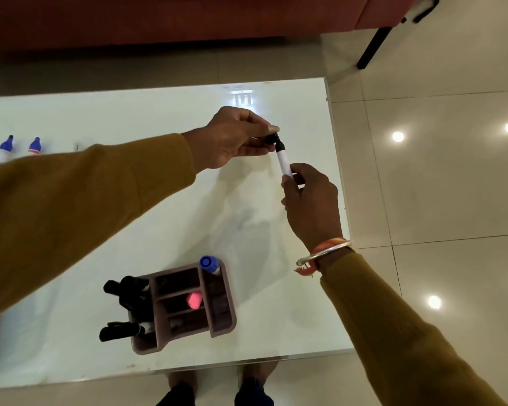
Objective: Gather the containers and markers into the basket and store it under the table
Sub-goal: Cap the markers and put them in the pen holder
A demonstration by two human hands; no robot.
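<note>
Above the right part of the white table (159, 200), my right hand (311, 206) grips the lower end of a white marker (284, 161) that points up and away. My left hand (235, 139) pinches the marker's black cap (272, 138) at its tip. A mauve basket (226, 312) with several compartments stands near the table's front edge. It holds a blue-capped marker (208, 263), a pink-capped one (194, 300) and several black-capped markers (126, 291) leaning out to the left. Two white containers with blue caps (35, 146) stand at the table's far left.
A red sofa (173, 19) runs along the back, and a black metal leg (373, 45) stands on the floor at the upper right. Glossy tiled floor (437, 186) lies right of the table. My feet (214, 391) show under the front edge.
</note>
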